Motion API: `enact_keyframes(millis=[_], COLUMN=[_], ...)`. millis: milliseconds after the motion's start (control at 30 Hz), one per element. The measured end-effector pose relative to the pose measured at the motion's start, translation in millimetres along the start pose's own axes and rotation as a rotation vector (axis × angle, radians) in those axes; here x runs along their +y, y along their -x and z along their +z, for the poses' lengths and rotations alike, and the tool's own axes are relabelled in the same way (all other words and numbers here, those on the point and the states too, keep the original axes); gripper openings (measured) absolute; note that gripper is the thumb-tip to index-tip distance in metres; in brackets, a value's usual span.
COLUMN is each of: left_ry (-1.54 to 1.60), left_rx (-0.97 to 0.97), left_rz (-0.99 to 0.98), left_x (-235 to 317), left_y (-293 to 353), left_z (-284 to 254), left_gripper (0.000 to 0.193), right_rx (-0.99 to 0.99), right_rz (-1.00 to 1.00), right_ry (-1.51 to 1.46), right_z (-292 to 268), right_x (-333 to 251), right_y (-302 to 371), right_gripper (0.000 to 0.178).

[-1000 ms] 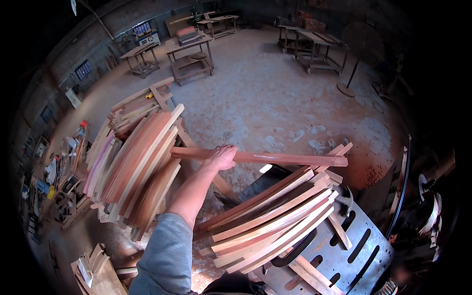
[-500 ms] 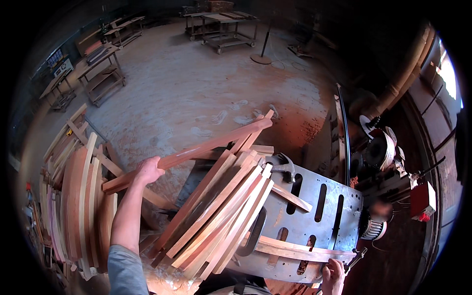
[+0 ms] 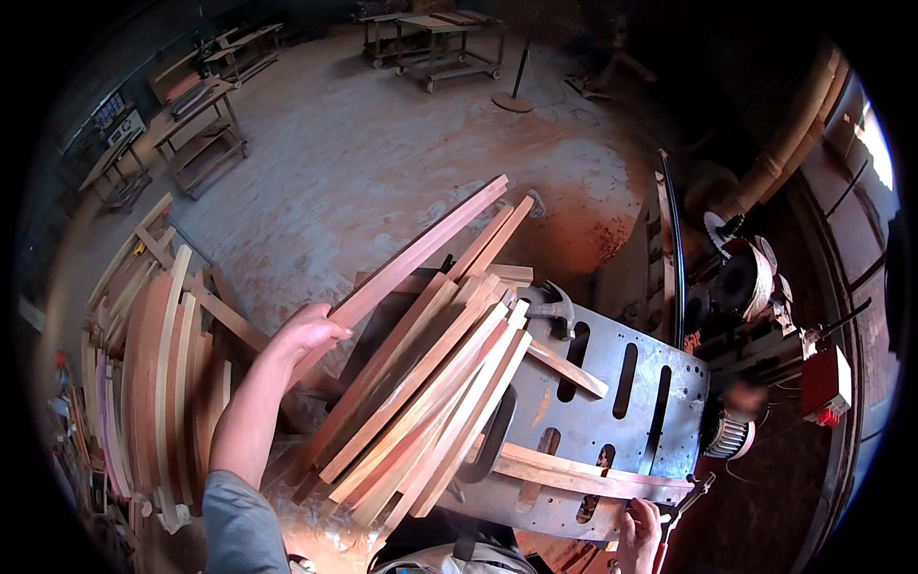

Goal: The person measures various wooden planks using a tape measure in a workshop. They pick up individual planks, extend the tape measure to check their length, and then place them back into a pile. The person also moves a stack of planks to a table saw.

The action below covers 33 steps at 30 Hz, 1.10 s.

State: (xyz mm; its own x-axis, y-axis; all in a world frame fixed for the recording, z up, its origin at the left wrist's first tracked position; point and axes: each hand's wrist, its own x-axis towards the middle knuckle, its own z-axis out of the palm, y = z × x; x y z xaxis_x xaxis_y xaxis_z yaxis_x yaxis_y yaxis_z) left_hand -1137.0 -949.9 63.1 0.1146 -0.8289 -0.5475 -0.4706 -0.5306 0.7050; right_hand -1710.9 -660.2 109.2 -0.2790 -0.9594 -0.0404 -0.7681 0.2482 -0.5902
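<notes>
My left hand (image 3: 314, 327) is closed around a long reddish wooden strip (image 3: 421, 244), raised at a slant with its far end pointing up and away. Just right of it, a stack of wooden strips (image 3: 421, 402) leans against the metal table (image 3: 598, 435). At the table's near right edge rests my right hand (image 3: 641, 536), its fingers loosely bent and nothing visible in them. Beside those fingers lie a slightly curved wooden strip (image 3: 574, 478) and a clamp (image 3: 696, 496). A claw hammer (image 3: 555, 309) sits on the table by the stack's upper end.
More curved strips (image 3: 153, 383) stand bunched at the left. A short wood piece (image 3: 569, 368) lies on the slotted tabletop. Machinery with round wheels (image 3: 741, 282) and a red box (image 3: 825, 386) is at the right. Wheeled carts (image 3: 449, 48) stand far back on the dusty floor.
My left hand has moved slightly right, and the strip it holds has swung to a steeper slant, its far end higher and clear of the stack. My right hand stays by the table edge.
</notes>
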Motion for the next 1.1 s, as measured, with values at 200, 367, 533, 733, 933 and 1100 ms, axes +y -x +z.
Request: enact_keyframes(millis=[200, 367, 533, 733, 933, 1100], left_ry=[0.188, 0.046, 0.446, 0.432, 0.419, 0.455], left_rx=[-0.066, 0.135, -0.056, -0.065, -0.165, -0.169], left_rz=[-0.170, -0.163, -0.103, -0.036, 0.041, 0.043], left_x=[-29, -23, -24, 15, 46, 35], left_y=[18, 38, 54, 108, 175, 212], left_z=[22, 37, 21, 18, 66, 126], left_gripper=[0.031, 0.036, 0.024, 0.030, 0.039, 0.042], right_rx=[-0.017, -0.104, -0.084, -0.174, -0.457, -0.588], right_rz=[0.112, 0.111, 0.124, 0.069, -0.025, -0.307], right_ry=[-0.289, -0.243, -0.268, -0.336, -0.435, -0.516], right_z=[22, 21, 14, 29, 43, 65], right_x=[38, 55, -1, -33, -74, -103], right_y=[13, 15, -4, -17, -34, -50], right_gripper=[0.031, 0.033, 0.032, 0.034, 0.039, 0.041])
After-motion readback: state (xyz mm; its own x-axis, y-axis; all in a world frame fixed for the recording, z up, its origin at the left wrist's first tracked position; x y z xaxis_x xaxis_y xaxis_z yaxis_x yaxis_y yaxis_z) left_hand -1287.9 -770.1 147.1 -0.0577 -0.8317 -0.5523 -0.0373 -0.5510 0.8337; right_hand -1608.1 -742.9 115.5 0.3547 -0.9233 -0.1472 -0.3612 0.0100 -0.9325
